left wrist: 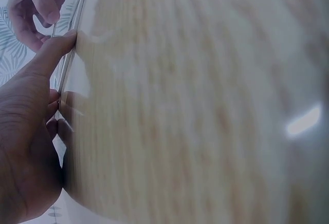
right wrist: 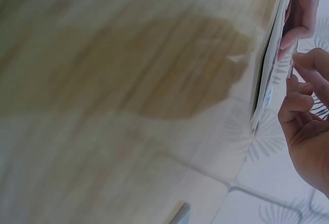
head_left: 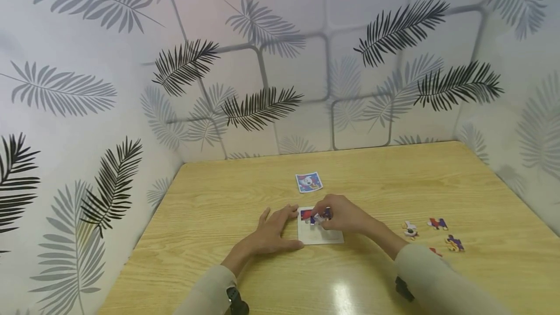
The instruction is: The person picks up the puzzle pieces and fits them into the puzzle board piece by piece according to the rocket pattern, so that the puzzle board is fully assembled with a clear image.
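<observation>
A small white puzzle board [head_left: 321, 239] lies on the table, with red and dark blue pieces [head_left: 306, 214] in its upper part. My left hand [head_left: 270, 235] rests on the table at the board's left side, fingers spread and loosely bent. In the left wrist view its thumb [left wrist: 57, 49] touches the board's edge. Over the board, my right hand [head_left: 345, 215] pinches a puzzle piece [right wrist: 292, 69] between thumb and fingers, seen edge-on in the right wrist view. My right fingers hide part of the board, and I cannot tell whether the piece touches it.
Behind the board lies a square picture card [head_left: 309, 182] with a white cartoon figure on blue. Several loose puzzle pieces [head_left: 438, 223] lie to the right, one partly covered by the right sleeve [head_left: 430, 269]. A patterned wall [head_left: 297, 77] stands along the table's [head_left: 227, 188] back edge.
</observation>
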### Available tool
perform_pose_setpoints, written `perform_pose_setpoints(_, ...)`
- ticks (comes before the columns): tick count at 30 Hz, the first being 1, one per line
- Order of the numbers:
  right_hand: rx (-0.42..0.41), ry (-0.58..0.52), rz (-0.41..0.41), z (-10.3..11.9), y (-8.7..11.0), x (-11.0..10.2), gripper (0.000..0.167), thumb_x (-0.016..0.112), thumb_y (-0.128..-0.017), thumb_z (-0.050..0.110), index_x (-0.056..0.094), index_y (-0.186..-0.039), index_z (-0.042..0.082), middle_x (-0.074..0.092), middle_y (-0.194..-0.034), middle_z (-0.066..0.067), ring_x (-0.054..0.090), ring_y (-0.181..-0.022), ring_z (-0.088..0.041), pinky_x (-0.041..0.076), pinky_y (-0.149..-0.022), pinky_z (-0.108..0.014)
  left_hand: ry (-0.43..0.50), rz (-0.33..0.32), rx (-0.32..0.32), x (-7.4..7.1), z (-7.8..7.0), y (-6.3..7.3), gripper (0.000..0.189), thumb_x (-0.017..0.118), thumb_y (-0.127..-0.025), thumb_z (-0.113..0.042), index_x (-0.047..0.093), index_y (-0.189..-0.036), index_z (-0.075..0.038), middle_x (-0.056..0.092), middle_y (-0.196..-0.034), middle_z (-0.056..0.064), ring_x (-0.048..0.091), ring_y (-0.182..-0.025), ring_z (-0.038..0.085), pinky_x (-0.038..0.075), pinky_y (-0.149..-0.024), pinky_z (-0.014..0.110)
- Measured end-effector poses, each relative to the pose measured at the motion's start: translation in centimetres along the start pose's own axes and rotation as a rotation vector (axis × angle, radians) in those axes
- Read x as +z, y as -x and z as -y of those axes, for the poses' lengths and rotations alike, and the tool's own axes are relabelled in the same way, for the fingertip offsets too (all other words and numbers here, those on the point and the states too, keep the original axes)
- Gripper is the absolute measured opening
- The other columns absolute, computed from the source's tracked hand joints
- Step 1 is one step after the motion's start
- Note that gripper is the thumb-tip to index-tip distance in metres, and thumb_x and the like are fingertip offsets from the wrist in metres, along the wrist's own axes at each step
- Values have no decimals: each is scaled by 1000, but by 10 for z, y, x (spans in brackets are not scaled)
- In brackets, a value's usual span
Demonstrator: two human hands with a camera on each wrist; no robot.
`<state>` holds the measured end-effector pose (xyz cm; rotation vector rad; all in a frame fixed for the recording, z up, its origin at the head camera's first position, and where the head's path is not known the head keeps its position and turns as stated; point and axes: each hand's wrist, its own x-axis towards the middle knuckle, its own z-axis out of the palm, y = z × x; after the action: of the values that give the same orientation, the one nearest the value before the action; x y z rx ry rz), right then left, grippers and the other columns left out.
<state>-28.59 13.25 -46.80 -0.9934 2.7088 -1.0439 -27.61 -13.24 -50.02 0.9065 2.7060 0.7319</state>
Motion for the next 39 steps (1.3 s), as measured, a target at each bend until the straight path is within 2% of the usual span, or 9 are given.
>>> perform_pose_setpoints(6, -5, 8, 19, 6, -6, 9, 35, 73, -76, -1, 77, -108, 12, 67, -93, -2, 55, -85, -20, 44, -71, -23, 4, -2, 9, 2, 1, -1, 87, 67, -86, -63, 34, -154, -19, 26, -166, -8, 14, -156, 18, -7, -123, 58)
perform_pose_setpoints(12, 6, 37, 45, 11, -9, 14, 31, 74, -78, 1, 77, -108, 9, 67, -97, -2, 55, -87, -18, 44, -73, -24, 0, 0, 12, 2, 2, 0, 87, 66, -86, -63, 35, -154, -19, 24, -166, -8, 14, -156, 17, -7, -123, 57)
perform_pose_setpoints(21, 34, 45, 69, 12, -12, 21, 28, 75, -79, 2, 77, -105, 8, 68, -99, -2, 55, -89, -16, 46, -76, -29, 13, 1, 15, 2, -3, 2, 90, 67, -87, -60, 30, -157, -17, 30, -164, -5, 14, -156, 20, -7, -123, 58)
perform_pose_setpoints(27, 30, 106, 61, 16, -12, 22, 27, 75, -80, 4, 77, -106, 10, 66, -99, -2, 55, -89, -15, 48, -78, -31, -1, 1, 18, 1, -2, 2, 86, 66, -87, -62, 37, -153, -16, 23, -166, -6, 15, -156, 21, -6, -123, 59)
perform_pose_setpoints(32, 28, 146, 64, 19, -14, 23, 28, 77, -79, 4, 77, -106, 10, 65, -98, -2, 55, -87, -14, 50, -77, -32, 1, 4, 16, 1, -1, 3, 88, 65, -86, -65, 35, -154, -17, 23, -166, -7, 13, -156, 21, -7, -123, 58)
perform_pose_setpoints(39, 76, 175, 47, 23, -17, 23, 29, 78, -77, 4, 78, -106, 11, 63, -98, -2, 54, -84, -13, 51, -75, -32, -7, -6, 14, -1, -1, 1, 90, 65, -86, -64, 32, -156, -18, 26, -165, -6, 13, -156, 20, -7, -123, 57)
